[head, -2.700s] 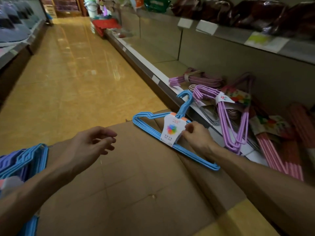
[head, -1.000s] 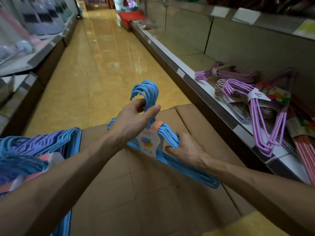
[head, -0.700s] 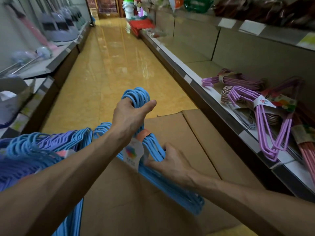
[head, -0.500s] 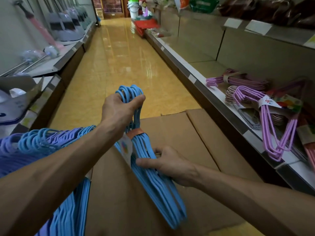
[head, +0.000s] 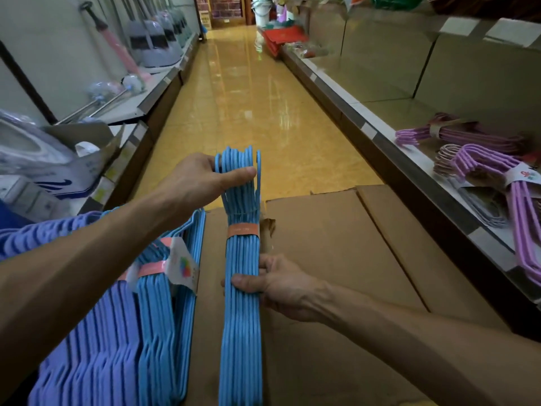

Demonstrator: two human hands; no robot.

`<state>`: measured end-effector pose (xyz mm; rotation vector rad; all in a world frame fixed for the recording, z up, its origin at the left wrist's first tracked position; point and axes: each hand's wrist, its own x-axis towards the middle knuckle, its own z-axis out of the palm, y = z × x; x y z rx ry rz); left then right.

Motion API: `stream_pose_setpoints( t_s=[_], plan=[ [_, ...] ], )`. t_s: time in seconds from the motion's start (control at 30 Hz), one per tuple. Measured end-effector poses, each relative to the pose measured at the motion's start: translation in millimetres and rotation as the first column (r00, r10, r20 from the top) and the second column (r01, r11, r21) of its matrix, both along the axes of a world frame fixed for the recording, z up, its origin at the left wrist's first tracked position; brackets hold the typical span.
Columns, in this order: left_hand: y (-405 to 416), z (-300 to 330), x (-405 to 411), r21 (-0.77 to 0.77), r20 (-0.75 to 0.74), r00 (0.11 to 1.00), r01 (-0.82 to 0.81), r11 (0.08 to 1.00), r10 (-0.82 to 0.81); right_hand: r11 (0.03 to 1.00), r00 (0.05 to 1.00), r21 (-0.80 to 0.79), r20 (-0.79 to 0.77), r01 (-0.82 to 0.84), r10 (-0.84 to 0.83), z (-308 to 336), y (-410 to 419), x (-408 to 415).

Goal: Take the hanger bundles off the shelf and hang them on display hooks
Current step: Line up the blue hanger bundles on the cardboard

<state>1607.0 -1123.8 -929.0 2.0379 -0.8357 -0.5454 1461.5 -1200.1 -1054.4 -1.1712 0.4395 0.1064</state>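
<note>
Over the cardboard box (head: 336, 259), a blue hanger bundle (head: 241, 288) held edge-on.
Left hand (head: 202, 178) clamped on the hooks, right hand (head: 281, 284) pinching mid-bundle; best keep hooks aligned for threading.

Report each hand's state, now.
Left hand: grips the blue hanger bundle at its hooks.
Right hand: grips the same bundle's middle.

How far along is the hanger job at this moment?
Done: several blue and purple bundles are stacked left of the cardboard box. In hand: left hand and right hand grip one blue wire-hanger bundle. Left: purple bundles on the shelf.
</note>
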Motion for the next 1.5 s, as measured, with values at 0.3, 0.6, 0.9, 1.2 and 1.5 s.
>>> stream_pose_setpoints(
  t_s=[0.3,0.6,0.9,1.2,1.5],
  plan=[
    [57.2,-4.6,54.4,0.372,0.421,0.897,-0.037,0.927,-0.133,0.996,0.999,-0.084,0.007,0.037,-0.037,-31.2,33.8,47.6],
    [87.0,-30.8,90.2,0.494,0.574,0.781,-0.091,0.865,-0.246,0.953,0.999,-0.299,-0.026,-0.053,0.048,-73.8,55.8,78.5],
    [100.1,-53.2,105.9,0.465,0.501,0.812,0.039,0.885,-0.299,0.949,0.996,-0.305,-0.066,-0.083,0.066,-88.4,71.6,100.9],
    [88.9,-59.6,94.2,0.474,0.541,0.817,-0.101,0.875,-0.199,0.863,0.967,-0.446,-0.195,-0.236,0.163,-74.0,62.9,101.5],
    [65.0,-35.4,69.5,0.319,0.596,0.794,-0.093,0.943,-0.123,0.718,0.966,-0.659,-0.25,-0.223,0.07,-32.2,14.2,59.4]
  ],
)
